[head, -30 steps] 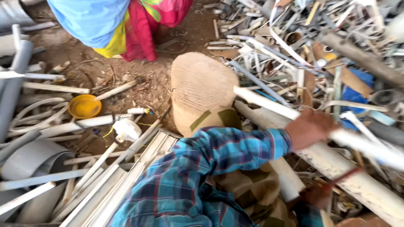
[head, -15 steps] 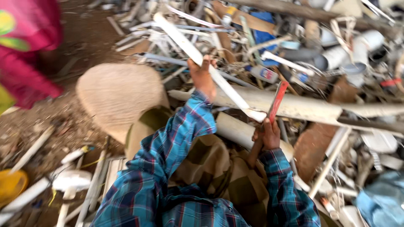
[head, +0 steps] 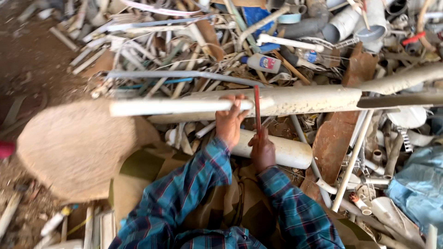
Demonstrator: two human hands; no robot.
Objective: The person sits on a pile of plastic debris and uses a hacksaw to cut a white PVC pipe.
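White pipe: a thin white plastic pipe (head: 175, 107) lies crosswise in front of the person, over a thicker dirty-white pipe (head: 300, 99) that runs to the right; its left end sticks out free above a round woven mat (head: 74, 147).
Left hand: the left hand (head: 230, 122) grips the thin pipe near its right end; the fingers (head: 236, 108) are curled closed around it from below.
Right hand: the right hand (head: 263, 150) is closed around the lower end of a red blade-like tool (head: 257, 110), which stands almost upright with its upper part just beside the end of the thin pipe, near the left fingers.
Tool detail: I cannot tell if it is a saw blade or a plain strip; it is narrow and a little blurred.
Surroundings: a short thick white tube (head: 281, 152) lies under the hands, a rusty plate (head: 334, 143) is at the right, and a big heap of plastic scrap (head: 277, 41) fills the ground behind.
Risk, fingers: in my judgement the tool can slip and hit the left fingers, because they hold the pipe right next to it.
Risk, pipe: the long free end can swing or roll, since only one hand holds it and it rests on a round pipe.
Risk, ground: the loose scrap under the pipes may shift.
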